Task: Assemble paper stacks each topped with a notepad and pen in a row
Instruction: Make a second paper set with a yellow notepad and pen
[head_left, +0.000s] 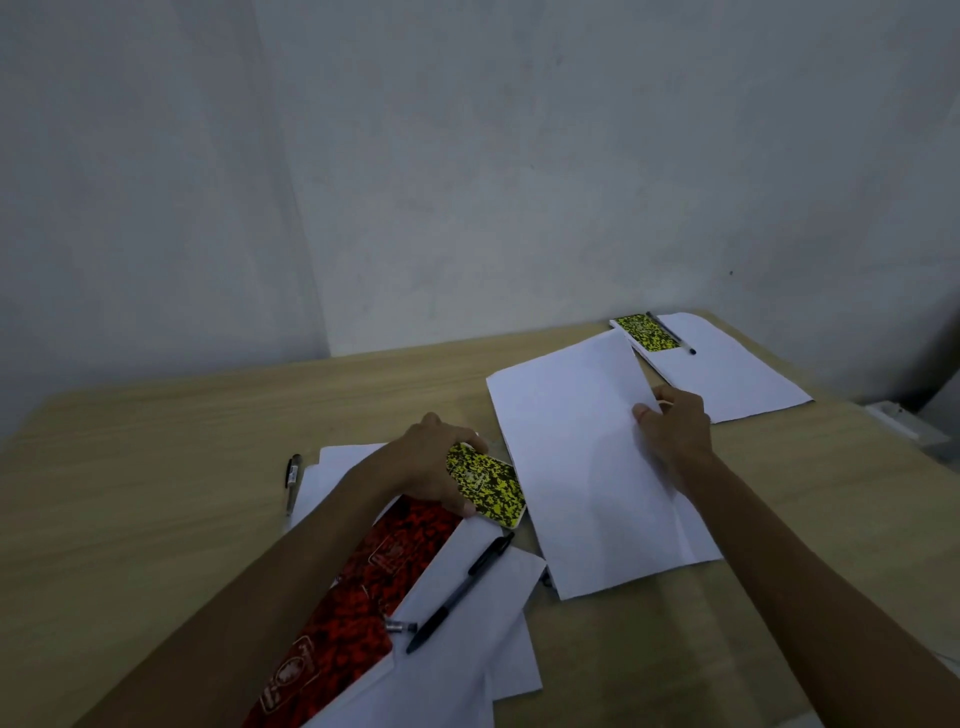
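My left hand (431, 462) curls its fingers round a yellow notepad (485, 484) while my right hand (675, 428) pinches the middle paper stack's (587, 467) edge on the tabletop (208, 415).

A pale grey-white plastered wall (467, 156) fills the upper part of the view, its surface faintly mottled and scuffed; a vertical corner line (298, 249) runs down on the left, where two wall faces meet; the light is dim and cool, with no lamp or window in sight; below stands a light wood-grain table (156, 457), its far edge close against the wall; at the far right, past the table's edge, a dark upright strip (935, 353) and a pale fitting (896, 421) show indistinctly.
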